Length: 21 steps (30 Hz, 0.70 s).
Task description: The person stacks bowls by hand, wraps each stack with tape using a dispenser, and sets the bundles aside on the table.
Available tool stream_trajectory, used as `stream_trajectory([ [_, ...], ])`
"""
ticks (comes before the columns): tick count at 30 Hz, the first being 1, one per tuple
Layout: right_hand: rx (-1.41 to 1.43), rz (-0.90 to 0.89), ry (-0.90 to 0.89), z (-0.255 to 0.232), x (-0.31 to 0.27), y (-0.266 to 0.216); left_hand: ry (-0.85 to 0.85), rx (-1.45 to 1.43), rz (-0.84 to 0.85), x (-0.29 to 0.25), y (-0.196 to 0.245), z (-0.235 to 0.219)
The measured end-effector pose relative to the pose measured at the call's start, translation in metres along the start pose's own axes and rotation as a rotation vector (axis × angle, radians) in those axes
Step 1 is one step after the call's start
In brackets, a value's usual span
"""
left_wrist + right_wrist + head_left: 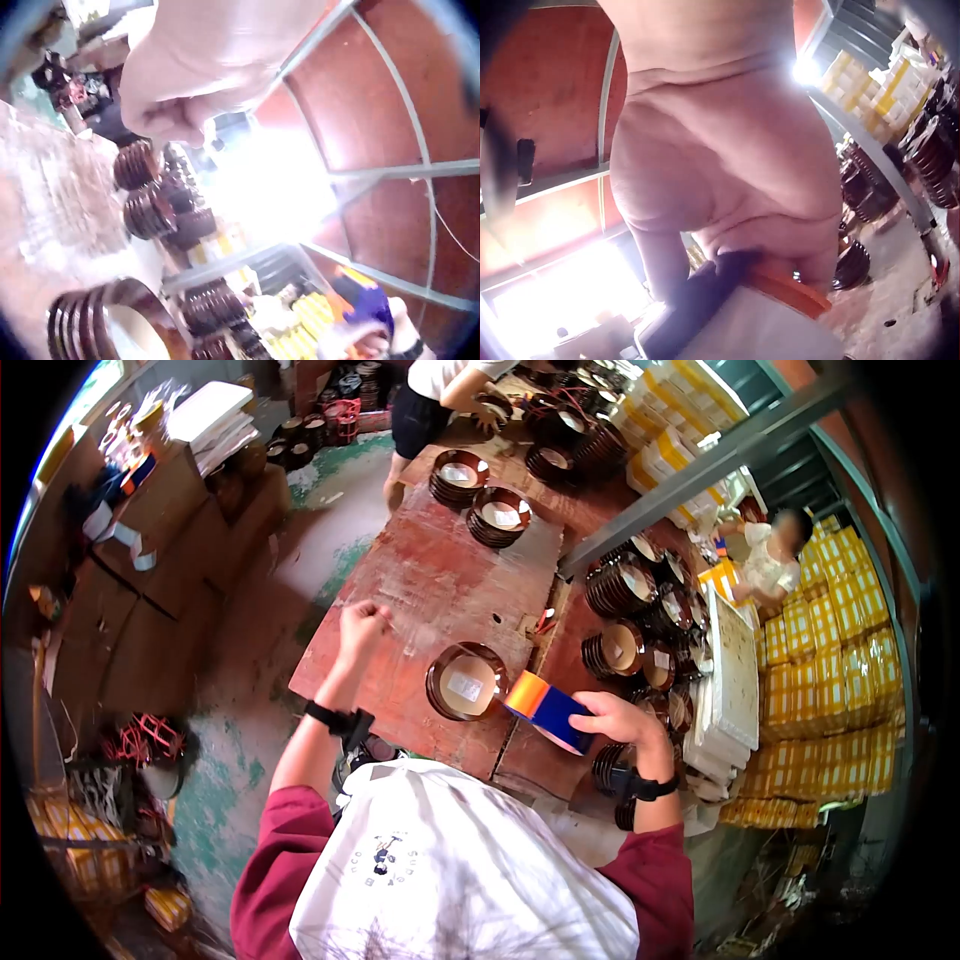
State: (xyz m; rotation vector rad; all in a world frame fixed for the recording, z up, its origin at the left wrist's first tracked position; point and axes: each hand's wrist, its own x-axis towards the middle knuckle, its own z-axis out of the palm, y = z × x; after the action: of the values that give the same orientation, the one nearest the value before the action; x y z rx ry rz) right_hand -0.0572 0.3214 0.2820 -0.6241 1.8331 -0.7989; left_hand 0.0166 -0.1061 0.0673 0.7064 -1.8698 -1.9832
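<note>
In the head view my right hand (pixel 615 720) grips a blue and orange tape dispenser (pixel 548 712) just right of a stack of brown bowls (pixel 466 682). The top bowl has a pale inside with a white label (pixel 463 685) in it. My left hand (pixel 362 630) is raised over the table, up and left of that stack, its fingers curled in. Nothing shows clearly between those fingers in the left wrist view. The right wrist view has the dispenser (pixel 742 322) below the palm, partly hidden by the hand.
The reddish table (pixel 400 575) bears two more bowl stacks (pixel 499 517) at its far end. Many stacks (pixel 620 585) line the right side, beside white foam boards (pixel 730 660). A metal post (pixel 700 475) slants above. One person (pixel 445 395) works beyond the table, another (pixel 775 560) at right.
</note>
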Motion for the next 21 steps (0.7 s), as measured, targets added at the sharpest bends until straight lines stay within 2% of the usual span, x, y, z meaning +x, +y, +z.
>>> stream_trajectory([
  [2,0.054,0.053,-0.018,-0.008,-0.011,-0.002,0.047,0.089,-0.093,0.015,-0.003,-0.024],
  [3,0.096,0.064,-0.006,-0.009,-0.010,-0.006,0.008,0.081,-0.053,0.020,-0.027,-0.025],
  [6,0.208,0.087,0.043,-0.011,-0.004,-0.024,0.013,0.159,-0.079,0.014,-0.060,-0.012],
  [8,0.265,0.089,0.082,-0.006,0.012,-0.046,0.032,0.164,-0.163,0.017,-0.085,-0.010],
  [11,0.186,0.161,0.130,0.003,0.038,-0.091,0.062,0.175,-0.223,0.021,-0.106,-0.013],
  [15,0.064,0.215,0.137,-0.001,0.082,-0.116,-0.007,0.287,-0.315,0.017,-0.109,-0.008],
  [18,0.020,0.260,0.116,-0.006,0.096,-0.122,0.009,0.437,-0.144,0.007,-0.137,0.014],
  [21,0.003,0.315,0.121,-0.013,0.097,-0.111,0.009,0.502,-0.145,-0.005,-0.160,0.041],
])
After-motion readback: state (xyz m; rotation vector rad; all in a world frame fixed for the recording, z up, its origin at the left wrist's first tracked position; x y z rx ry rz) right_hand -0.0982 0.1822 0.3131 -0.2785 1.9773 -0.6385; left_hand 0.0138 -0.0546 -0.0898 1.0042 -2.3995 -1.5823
